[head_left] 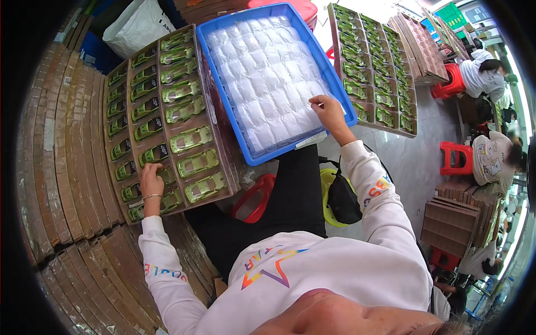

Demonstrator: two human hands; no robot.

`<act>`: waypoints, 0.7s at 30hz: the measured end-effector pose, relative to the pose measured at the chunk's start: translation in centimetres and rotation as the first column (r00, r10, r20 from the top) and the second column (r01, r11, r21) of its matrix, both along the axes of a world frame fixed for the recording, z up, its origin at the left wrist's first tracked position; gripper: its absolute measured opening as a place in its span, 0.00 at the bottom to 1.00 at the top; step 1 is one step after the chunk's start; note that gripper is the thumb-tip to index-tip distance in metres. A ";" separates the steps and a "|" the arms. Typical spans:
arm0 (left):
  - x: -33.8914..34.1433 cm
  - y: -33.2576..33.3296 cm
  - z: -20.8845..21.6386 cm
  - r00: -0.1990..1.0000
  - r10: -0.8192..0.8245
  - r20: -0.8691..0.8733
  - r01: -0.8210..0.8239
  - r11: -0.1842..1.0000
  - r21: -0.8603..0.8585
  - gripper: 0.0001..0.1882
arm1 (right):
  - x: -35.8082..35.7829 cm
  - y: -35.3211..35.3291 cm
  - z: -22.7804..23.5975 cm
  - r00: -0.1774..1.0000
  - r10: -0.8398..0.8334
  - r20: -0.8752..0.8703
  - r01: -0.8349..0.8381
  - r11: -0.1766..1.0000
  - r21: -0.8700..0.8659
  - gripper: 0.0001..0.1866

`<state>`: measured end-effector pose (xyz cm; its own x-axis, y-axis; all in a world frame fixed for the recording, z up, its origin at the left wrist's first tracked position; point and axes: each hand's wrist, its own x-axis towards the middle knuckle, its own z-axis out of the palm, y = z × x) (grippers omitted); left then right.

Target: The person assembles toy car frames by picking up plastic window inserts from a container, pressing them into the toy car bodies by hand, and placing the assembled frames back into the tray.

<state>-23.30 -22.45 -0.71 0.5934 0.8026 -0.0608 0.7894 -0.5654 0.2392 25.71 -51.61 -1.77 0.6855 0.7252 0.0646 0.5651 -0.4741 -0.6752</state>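
Note:
My left hand (151, 183) is over a cardboard tray (220, 159) of green toy car bodies. Its fingers are bunched at the near end of a car body with a black top (152, 155), and what they grip is hidden. Farther right, my right hand (330, 116) hovers at the right side of a blue plastic tub (250, 159). Its thumb and fingertips are pinched together, and anything between them is too small to name. Rows of white, pillow-like packets (268, 78) fill the tub. Plain green car bodies (196, 162) lie in the tray's right column.
Stacked cardboard trays (61, 145) line the left side. A second tray of green cars (385, 100) stands beyond the tub at right. Red stools (455, 158), a lime-green stool (330, 195) and a white sack (137, 28) are nearby. Other people sit at far right.

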 end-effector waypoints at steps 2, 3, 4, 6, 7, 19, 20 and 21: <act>0.2 0.7 0.6 0.998 0.034 0.045 -0.032 0.999 -0.039 0.19 | -0.1 0.0 -0.3 0.996 -0.018 0.089 0.021 0.999 -0.029 0.10; 0.1 1.1 0.8 0.993 0.074 0.091 -0.067 0.995 -0.078 0.20 | -0.4 0.2 -0.4 0.992 0.010 0.126 0.002 0.995 -0.101 0.09; 0.3 1.6 0.7 0.993 0.074 0.089 -0.067 0.995 -0.075 0.20 | -0.7 0.5 -0.4 0.986 0.041 0.162 -0.012 0.985 -0.173 0.08; 1.1 2.5 0.4 0.992 0.012 0.125 -0.014 1.000 0.021 0.20 | -1.1 0.9 -0.1 0.973 0.089 0.214 -0.039 0.973 -0.228 0.07; 1.5 2.8 0.4 0.992 0.008 0.126 -0.011 1.000 0.022 0.20 | -1.2 1.1 0.1 0.954 0.140 0.263 -0.061 0.956 -0.287 0.07; 3.2 5.2 3.1 0.958 -0.212 -0.193 0.219 0.976 0.014 0.19 | 4.1 0.5 -1.3 0.955 -0.143 0.259 0.155 0.987 -0.028 0.10; 3.2 5.2 3.2 0.958 -0.213 -0.192 0.220 0.975 0.015 0.19 | 4.9 0.6 -1.7 0.926 -0.173 0.335 0.194 0.981 -0.029 0.09; 3.0 5.3 3.3 0.951 -0.238 -0.199 0.249 0.968 0.035 0.20 | 5.1 1.1 -1.7 0.927 -0.172 0.333 0.191 0.981 -0.026 0.09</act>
